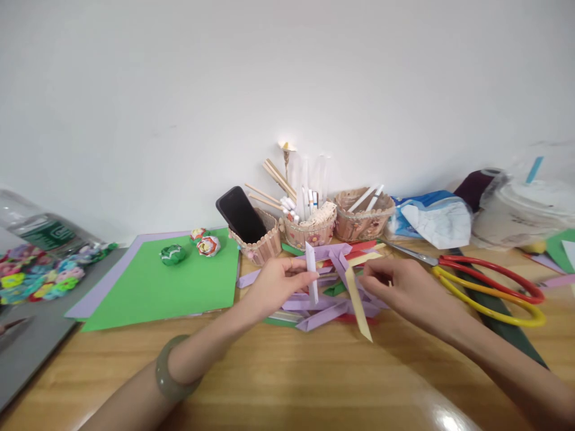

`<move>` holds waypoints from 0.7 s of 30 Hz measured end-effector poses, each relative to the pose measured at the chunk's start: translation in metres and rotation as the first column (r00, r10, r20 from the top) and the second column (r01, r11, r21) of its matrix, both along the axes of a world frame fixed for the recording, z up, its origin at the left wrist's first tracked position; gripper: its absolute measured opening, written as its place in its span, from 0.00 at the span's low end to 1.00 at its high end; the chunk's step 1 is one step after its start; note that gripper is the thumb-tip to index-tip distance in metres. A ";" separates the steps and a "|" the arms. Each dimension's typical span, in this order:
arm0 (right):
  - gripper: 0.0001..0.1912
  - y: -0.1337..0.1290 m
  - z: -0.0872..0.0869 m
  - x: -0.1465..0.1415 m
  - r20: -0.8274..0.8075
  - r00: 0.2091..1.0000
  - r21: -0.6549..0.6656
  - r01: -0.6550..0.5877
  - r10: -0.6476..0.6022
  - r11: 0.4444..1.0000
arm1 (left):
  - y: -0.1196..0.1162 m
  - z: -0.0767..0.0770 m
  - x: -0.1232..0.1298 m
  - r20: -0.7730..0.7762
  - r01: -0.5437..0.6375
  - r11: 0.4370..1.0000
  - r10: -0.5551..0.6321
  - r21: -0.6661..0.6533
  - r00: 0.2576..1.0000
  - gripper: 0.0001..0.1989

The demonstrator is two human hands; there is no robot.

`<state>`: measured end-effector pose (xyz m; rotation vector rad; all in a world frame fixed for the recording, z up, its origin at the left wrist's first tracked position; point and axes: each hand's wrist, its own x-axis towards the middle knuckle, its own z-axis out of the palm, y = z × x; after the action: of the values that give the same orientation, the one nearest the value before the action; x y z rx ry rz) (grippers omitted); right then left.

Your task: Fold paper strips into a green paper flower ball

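Note:
My left hand (287, 280) pinches a folded lilac paper strip (311, 272) upright between thumb and fingers. It is above a loose pile of folded paper strips (323, 316), mostly lilac with some red, green and pale yellow. My right hand (395, 280) is at the pile's right side with its fingers curled closed. Beside those fingertips a pale yellow paper strip (358, 305) slants downward, crossing a lilac one. Whatever the right fingers hold, if anything, is hidden from view.
Green paper sheets (148, 287) lie left, carrying small paper balls (173, 255). Behind the pile stand craft baskets (365, 221), one holding a phone (241, 214). Scissors (489, 261) with red and yellow handles lie right, near a tissue pack (424, 206) and lidded cup (516, 209).

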<state>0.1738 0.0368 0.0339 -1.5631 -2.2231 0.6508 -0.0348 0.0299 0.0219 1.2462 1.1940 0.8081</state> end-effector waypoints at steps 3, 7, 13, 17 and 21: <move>0.18 0.007 -0.004 0.005 0.048 0.989 0.104 0.138 -0.143 0.985 | 0.002 0.002 -0.001 0.080 -0.081 0.996 0.083 -0.036 0.993 0.11; 0.12 0.010 -0.014 0.000 0.195 0.961 0.126 0.174 -0.196 0.977 | 0.001 0.005 -0.002 0.097 -0.127 0.992 0.128 -0.011 0.987 0.09; 0.12 0.007 -0.018 -0.002 0.151 0.974 0.137 0.149 -0.169 0.979 | 0.002 0.011 -0.007 0.105 -0.159 0.986 0.153 0.051 0.983 0.12; 0.11 0.003 -0.008 0.000 -0.259 0.957 0.202 0.186 -0.131 0.962 | 0.002 0.008 -0.004 0.137 -0.173 0.984 0.165 0.051 0.977 0.16; 0.13 -0.008 -0.006 -0.010 -0.534 0.845 -0.150 -0.070 -0.021 0.986 | -0.004 -0.001 0.006 0.208 -0.050 0.997 0.060 -0.053 0.976 0.16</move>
<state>0.1639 0.0289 0.0276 -1.2204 -1.8011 1.1455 -0.0284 0.0257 0.0209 1.0650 1.0739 0.9228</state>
